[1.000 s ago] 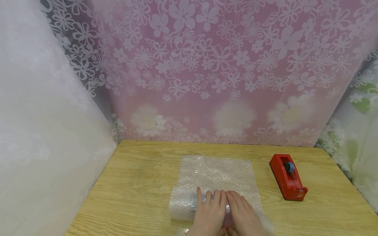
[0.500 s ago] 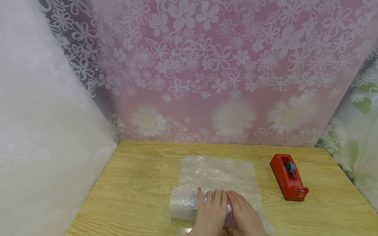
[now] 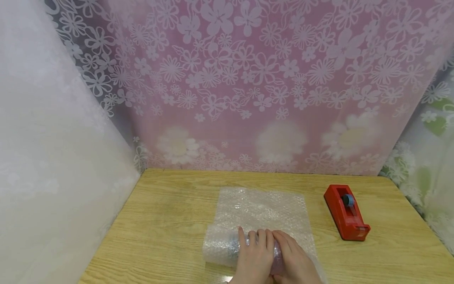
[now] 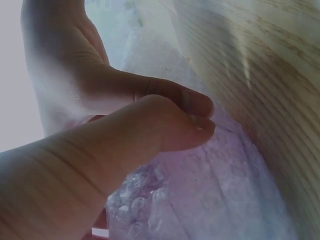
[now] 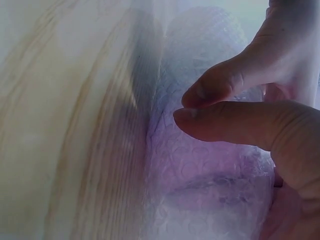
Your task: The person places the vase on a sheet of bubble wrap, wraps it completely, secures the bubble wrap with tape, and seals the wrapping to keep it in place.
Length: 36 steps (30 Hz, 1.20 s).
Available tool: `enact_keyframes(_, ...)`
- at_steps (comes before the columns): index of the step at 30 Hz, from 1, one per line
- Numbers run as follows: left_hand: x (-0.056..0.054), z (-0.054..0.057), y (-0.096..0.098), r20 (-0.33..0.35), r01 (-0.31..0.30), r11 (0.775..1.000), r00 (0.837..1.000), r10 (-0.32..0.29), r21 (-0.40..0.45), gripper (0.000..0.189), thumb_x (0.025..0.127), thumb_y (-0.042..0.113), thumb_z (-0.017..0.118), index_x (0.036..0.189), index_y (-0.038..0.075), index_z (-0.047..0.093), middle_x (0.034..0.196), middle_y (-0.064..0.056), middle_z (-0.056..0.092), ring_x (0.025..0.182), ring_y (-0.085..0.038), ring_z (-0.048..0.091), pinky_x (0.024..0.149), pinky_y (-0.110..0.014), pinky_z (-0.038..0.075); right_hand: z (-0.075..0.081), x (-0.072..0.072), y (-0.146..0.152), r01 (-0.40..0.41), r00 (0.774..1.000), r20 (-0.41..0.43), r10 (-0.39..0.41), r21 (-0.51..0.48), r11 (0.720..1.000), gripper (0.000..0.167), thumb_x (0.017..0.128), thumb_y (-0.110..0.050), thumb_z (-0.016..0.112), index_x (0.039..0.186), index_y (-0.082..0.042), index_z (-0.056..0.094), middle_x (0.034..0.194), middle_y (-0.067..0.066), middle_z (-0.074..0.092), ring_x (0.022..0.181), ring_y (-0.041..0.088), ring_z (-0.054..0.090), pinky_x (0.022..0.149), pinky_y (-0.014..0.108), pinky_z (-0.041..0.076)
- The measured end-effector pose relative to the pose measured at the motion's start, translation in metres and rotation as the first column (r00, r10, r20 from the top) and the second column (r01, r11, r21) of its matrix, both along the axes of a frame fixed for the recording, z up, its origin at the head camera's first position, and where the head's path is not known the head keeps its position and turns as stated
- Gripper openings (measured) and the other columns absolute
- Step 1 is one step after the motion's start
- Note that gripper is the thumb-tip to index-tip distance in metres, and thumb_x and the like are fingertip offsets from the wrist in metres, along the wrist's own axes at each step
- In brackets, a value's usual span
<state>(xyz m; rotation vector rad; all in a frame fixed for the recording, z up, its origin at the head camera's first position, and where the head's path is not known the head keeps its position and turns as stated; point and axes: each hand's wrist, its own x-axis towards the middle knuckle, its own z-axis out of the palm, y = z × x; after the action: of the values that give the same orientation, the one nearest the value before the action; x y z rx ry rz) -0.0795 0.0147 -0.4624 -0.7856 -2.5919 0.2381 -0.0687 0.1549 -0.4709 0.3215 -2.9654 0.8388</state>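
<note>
A bubble wrap roll [image 3: 218, 245] lies crosswise near the table's front, wound around something purple and bluish whose kind cannot be made out. Both hands hold it side by side: my left hand [image 3: 252, 258] at its middle, my right hand [image 3: 296, 260] towards its right end. Fingers bend over the top, while the thumbs press the near side. In the left wrist view, the left thumb [image 4: 150, 130] meets the other thumb on the purple-tinted wrap [image 4: 215, 185]. The right wrist view shows the same thumbs touching tip to tip on the wrap [image 5: 200, 160].
Beyond the roll, the flat bubble wrap sheet [image 3: 260, 205] stretches away over the wooden table [image 3: 170, 221]. A red tape dispenser [image 3: 345, 215] stands to the right. Floral curtains [image 3: 227, 98] hang behind the table and along both sides.
My left hand has shifted very slightly to the right on the roll, and a little more purple shows between the hands. The roll and sheet look almost unmoved.
</note>
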Motion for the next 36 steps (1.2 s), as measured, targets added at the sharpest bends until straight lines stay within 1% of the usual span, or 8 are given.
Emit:
enact_keyframes(7,0.0009,-0.0002,0.0005,-0.018,-0.009,1.0,1.0,0.009,-0.006,0.109,0.043,0.073,0.084,0.127,0.007,0.061,0.109,-0.006,0.061,0.095,-0.023,0.061,0.09,-0.059,0.048,-0.0016,0.0004,0.0004,-0.007,0.999,-0.043,0.007,0.007,1.0,0.1,0.049,-0.027,0.096,0.135,-0.002,0.051,0.136,0.013,0.054,0.124,0.032,0.053,0.101,0.052,0.044)
enact_keyframes(11,0.0018,-0.0001,0.0007,-0.014,-0.017,1.0,1.0,0.017,0.0,0.11,0.042,0.073,0.084,0.126,0.007,0.06,0.108,-0.006,0.06,0.094,-0.023,0.06,0.091,-0.059,0.047,-0.0016,0.0005,0.0,0.004,0.999,-0.033,-0.004,0.004,1.0,0.099,0.05,-0.03,0.096,0.134,-0.003,0.052,0.136,0.012,0.055,0.123,0.031,0.054,0.1,0.052,0.045)
enact_keyframes(18,0.0005,0.0002,0.0015,-0.016,-0.005,1.0,1.0,0.005,0.02,0.108,0.041,0.07,0.086,0.125,0.008,0.062,0.108,-0.006,0.061,0.094,-0.023,0.061,0.09,-0.058,0.048,-0.0011,0.0004,-0.0002,0.023,1.0,-0.007,-0.023,0.014,1.0,0.098,0.052,-0.035,0.096,0.135,-0.006,0.052,0.135,0.01,0.055,0.121,0.029,0.055,0.099,0.051,0.046)
enact_keyframes(23,-0.0003,0.0022,0.0019,0.043,-0.003,1.0,0.999,0.003,0.018,0.108,0.041,0.069,0.087,0.127,0.008,0.06,0.111,-0.006,0.06,0.098,-0.023,0.06,0.091,-0.059,0.047,-0.0013,0.0008,0.0004,0.029,1.0,-0.007,-0.029,0.01,1.0,0.099,0.051,-0.035,0.096,0.135,-0.007,0.051,0.136,0.009,0.055,0.121,0.028,0.055,0.098,0.051,0.047)
enact_keyframes(26,0.0004,0.0031,0.0025,0.071,-0.014,1.0,0.997,0.014,0.005,0.11,0.041,0.069,0.087,0.128,0.009,0.059,0.112,-0.006,0.059,0.099,-0.023,0.059,0.091,-0.058,0.046,-0.0019,0.001,0.0011,0.028,1.0,-0.005,-0.028,0.003,1.0,0.098,0.051,-0.034,0.096,0.134,-0.007,0.052,0.135,0.008,0.055,0.121,0.028,0.055,0.098,0.051,0.047)
enact_keyframes(30,0.0015,0.0033,0.0029,0.076,-0.027,1.0,0.997,0.028,-0.006,0.111,0.04,0.07,0.087,0.128,0.01,0.059,0.113,-0.005,0.059,0.099,-0.023,0.058,0.091,-0.058,0.046,-0.0019,0.0008,0.002,0.016,1.0,0.012,-0.016,-0.005,1.0,0.098,0.051,-0.033,0.097,0.134,-0.007,0.051,0.135,0.009,0.055,0.12,0.029,0.055,0.098,0.052,0.047)
enact_keyframes(36,0.0029,0.0035,0.0029,0.062,-0.033,0.999,0.997,0.034,-0.004,0.111,0.038,0.07,0.087,0.127,0.01,0.06,0.11,-0.005,0.058,0.097,-0.023,0.058,0.09,-0.057,0.047,-0.0033,0.0009,0.0049,-0.02,1.0,-0.012,0.02,-0.03,0.999,0.097,0.051,-0.03,0.097,0.133,-0.005,0.051,0.132,0.01,0.056,0.118,0.029,0.057,0.096,0.052,0.047)
